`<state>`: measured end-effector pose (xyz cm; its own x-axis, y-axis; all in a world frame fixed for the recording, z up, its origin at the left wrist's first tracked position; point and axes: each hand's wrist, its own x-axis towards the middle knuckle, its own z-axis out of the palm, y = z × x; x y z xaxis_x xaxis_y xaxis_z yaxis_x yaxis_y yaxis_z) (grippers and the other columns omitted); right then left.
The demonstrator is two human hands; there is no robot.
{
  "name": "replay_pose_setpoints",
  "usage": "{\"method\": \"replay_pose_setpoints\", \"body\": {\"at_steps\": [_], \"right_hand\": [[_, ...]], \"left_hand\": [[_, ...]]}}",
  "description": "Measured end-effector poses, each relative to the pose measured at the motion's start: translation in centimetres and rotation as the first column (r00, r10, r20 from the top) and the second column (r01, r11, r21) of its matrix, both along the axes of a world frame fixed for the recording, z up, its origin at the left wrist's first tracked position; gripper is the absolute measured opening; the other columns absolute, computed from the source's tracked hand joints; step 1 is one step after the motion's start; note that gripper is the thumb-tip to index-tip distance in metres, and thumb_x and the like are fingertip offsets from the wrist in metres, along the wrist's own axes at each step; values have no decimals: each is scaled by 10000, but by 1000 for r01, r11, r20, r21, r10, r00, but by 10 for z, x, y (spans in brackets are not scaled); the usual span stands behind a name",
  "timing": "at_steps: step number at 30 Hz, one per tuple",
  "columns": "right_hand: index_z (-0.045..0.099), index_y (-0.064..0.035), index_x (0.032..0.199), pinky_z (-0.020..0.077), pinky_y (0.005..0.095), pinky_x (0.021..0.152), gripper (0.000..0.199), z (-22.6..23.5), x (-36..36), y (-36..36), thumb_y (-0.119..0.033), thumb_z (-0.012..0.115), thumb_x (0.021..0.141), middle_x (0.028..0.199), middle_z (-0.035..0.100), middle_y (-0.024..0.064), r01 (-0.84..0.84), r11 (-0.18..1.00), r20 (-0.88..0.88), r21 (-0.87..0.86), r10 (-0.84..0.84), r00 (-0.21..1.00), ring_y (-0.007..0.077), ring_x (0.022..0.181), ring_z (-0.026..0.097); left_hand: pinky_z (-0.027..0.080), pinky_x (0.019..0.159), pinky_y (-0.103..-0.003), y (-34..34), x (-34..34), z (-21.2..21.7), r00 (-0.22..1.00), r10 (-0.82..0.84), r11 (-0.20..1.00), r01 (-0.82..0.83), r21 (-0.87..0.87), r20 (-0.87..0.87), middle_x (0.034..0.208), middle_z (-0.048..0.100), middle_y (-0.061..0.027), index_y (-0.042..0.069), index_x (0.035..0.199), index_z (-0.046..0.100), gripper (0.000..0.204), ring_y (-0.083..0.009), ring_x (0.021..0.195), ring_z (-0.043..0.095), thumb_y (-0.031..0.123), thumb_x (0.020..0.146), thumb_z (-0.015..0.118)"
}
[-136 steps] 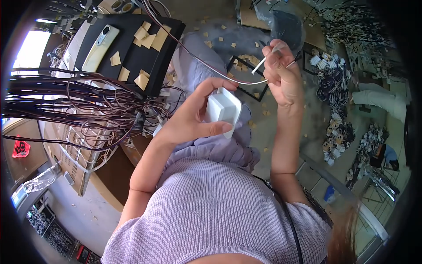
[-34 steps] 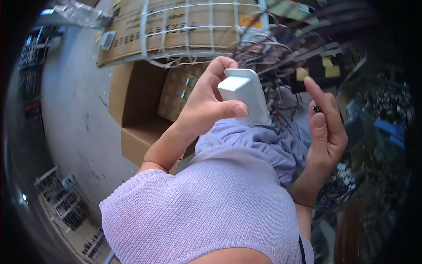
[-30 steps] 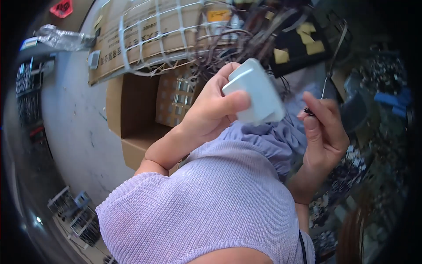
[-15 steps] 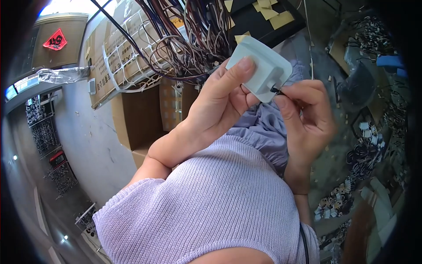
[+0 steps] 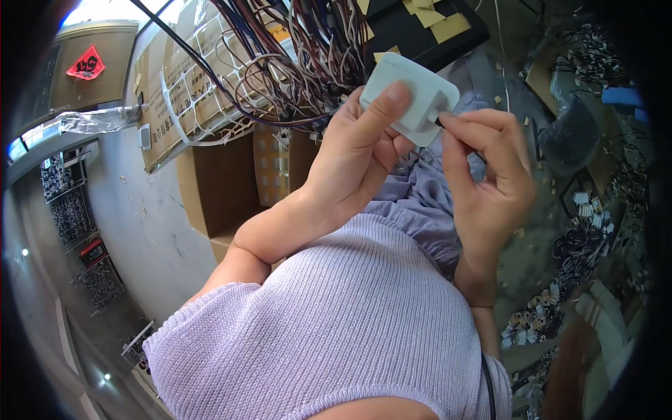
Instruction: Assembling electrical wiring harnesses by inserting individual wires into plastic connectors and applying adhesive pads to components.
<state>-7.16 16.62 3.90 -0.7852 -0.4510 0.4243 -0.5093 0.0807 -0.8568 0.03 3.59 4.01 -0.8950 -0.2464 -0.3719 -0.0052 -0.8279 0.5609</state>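
Observation:
My left hand is closed round a white, square plastic housing with rounded corners and a raised block on the side facing me. Its thumb presses on the housing's face while the other fingers bend behind it. At the right edge of the raised block, my right hand pinches a small black piece between thumb and fingertips. Most of that piece is hidden by the fingers, and I cannot tell how far it sits in the block.
A thick bundle of brown, white and dark wires hangs just beyond my left hand. An open cardboard box stands left of my legs. Ahead is a black tray with yellowish paper pieces. Heaps of small cabled parts cover the right side.
Both hands and the housing have shifted slightly up and to the left. The black piece showed more plainly before; now the right fingertips cover most of it.

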Motion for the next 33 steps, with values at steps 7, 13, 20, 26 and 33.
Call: {"method": "replay_pose_setpoints", "body": {"at_steps": [7, 13, 20, 26, 33], "right_hand": [[603, 14, 819, 468, 215, 599, 125, -7, -9, -4, 6, 721, 781, 717, 566, 41, 9, 995, 402, 101, -50, 914, 96, 644, 569], [638, -6, 881, 461, 251, 610, 83, -7, -6, 1, 41, 648, 814, 787, 571, 58, -22, 981, 104, 191, 2, 995, 153, 666, 570], [610, -2, 872, 445, 190, 554, 136, -25, -19, 8, 16, 721, 794, 731, 611, -4, 124, 985, 351, 119, -159, 923, 41, 621, 555], [603, -14, 863, 412, 173, 525, 188, -18, -9, 9, 68, 731, 752, 751, 592, -7, 54, 998, 521, 35, -65, 851, 30, 600, 532], [490, -119, 1342, 460, 385, 901, 793, 11, -18, 0, -78, 817, 621, 1286, 500, 114, -105, 908, -231, 405, 213, 949, 297, 1103, 532]], "left_hand": [[543, 792, -286, 1, -5, -13, 994, 112, 988, -109, -107, 19, 1036, 625, -107, -6, 1132, 455, 440, -173, 931, 651, 228, 864, 714], [544, 787, -291, 2, -6, -31, 980, 137, 981, -114, -159, 144, 1063, 588, -97, -16, 1158, 424, 501, -175, 968, 633, 225, 847, 734], [534, 884, -309, -4, -4, -31, 998, -50, 998, 51, 36, -28, 1232, 548, -118, 18, 1329, 375, 399, -178, 1056, 607, 53, 951, 501], [525, 707, -213, -21, -9, -32, 975, -223, 830, 185, -527, -9, 959, 655, -44, -13, 1179, 559, 299, -83, 856, 630, 78, 905, 635], [493, 634, -218, -5, -21, -37, 984, -174, 739, 101, -666, -44, 809, 649, -45, -47, 907, 644, 76, -57, 728, 590, -12, 842, 663]]}}
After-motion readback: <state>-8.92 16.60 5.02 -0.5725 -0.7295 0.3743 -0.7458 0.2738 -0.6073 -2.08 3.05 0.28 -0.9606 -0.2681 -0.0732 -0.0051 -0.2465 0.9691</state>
